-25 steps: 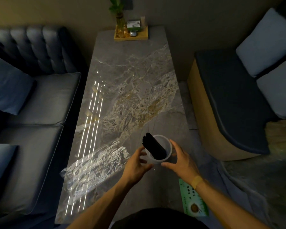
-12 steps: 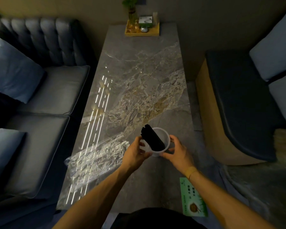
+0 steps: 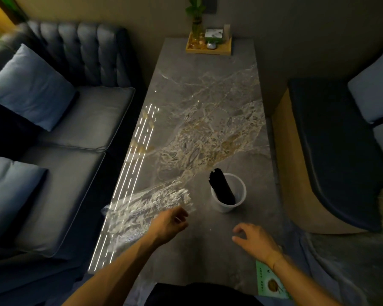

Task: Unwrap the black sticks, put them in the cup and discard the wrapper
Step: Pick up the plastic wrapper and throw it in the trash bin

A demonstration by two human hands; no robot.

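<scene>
On marble table (image 3: 208, 89), black sticks (image 3: 221, 188) in cup (image 3: 239, 195), beyond both empty, spread hands, left hand (image 3: 170, 224) at wrapper (image 3: 146, 206), right hand (image 3: 254, 239) near

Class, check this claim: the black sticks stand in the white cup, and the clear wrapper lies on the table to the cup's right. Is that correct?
Not quite. The head view shows the black sticks in the white cup, but the clear wrapper lies on the table to the cup's left.

Looks like a lounge or café booth: tufted sofa (image 3: 80, 120) with cushions (image 3: 29, 87), marble tabletop (image 3: 203, 102), cushioned bench (image 3: 332, 155) opposite.
</scene>
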